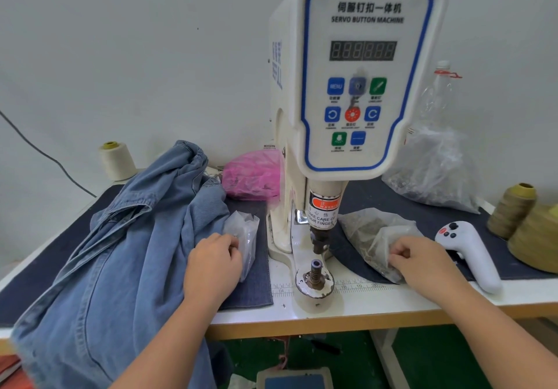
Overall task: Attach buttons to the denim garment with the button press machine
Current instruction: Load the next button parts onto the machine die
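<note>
Your L hand (213, 263) pinched the clear bag (245, 239) beside the denim garment (120, 237). Your R hand (422, 263) gripped the button bag (374, 237), right of the press die (315, 277).

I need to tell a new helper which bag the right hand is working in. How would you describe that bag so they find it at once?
Start at the white button press machine in the middle of the table. Just right of its base lies a small clear bag of dull metal parts, with the right hand at its near corner. Unlike the larger clear bag by the wall, it lies low and flat.
</note>
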A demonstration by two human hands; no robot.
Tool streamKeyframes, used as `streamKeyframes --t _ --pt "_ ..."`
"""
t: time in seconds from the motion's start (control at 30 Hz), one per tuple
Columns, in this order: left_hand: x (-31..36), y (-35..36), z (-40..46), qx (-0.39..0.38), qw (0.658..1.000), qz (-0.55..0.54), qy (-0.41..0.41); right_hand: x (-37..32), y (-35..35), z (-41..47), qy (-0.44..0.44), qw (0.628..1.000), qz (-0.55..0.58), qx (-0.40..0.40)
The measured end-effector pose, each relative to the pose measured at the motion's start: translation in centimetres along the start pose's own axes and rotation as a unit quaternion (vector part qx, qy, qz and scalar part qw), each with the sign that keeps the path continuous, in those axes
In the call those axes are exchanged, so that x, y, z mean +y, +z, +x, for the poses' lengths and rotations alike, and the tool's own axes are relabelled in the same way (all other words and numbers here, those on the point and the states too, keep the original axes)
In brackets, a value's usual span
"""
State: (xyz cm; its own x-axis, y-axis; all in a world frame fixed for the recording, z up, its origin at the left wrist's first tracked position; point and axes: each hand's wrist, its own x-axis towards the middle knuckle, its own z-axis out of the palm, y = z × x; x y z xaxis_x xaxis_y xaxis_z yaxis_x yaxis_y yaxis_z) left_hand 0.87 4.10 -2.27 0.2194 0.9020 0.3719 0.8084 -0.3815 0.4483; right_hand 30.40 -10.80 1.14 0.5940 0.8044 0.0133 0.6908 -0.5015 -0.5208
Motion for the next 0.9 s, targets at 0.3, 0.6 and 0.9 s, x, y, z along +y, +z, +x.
streamKeyframes --t 0.3,0.6,0.9 --pt "-0.1 0.2 0.1 0.001 1.000 -0.001 0.000 -0.2 -0.4 -1.1 -0.023 0.977 0.185 0.100" --pt "-0.3 0.3 0.2 0.001 1.000 0.005 0.003 -4.7 1.9 -5.0 -0.092 0.934 0.344 0.026" --pt "-0.3 0.4 0.2 -0.006 1.000 -0.005 -0.004 -6.8 4.2 -6.2 -0.049 0.890 0.452 -0.046"
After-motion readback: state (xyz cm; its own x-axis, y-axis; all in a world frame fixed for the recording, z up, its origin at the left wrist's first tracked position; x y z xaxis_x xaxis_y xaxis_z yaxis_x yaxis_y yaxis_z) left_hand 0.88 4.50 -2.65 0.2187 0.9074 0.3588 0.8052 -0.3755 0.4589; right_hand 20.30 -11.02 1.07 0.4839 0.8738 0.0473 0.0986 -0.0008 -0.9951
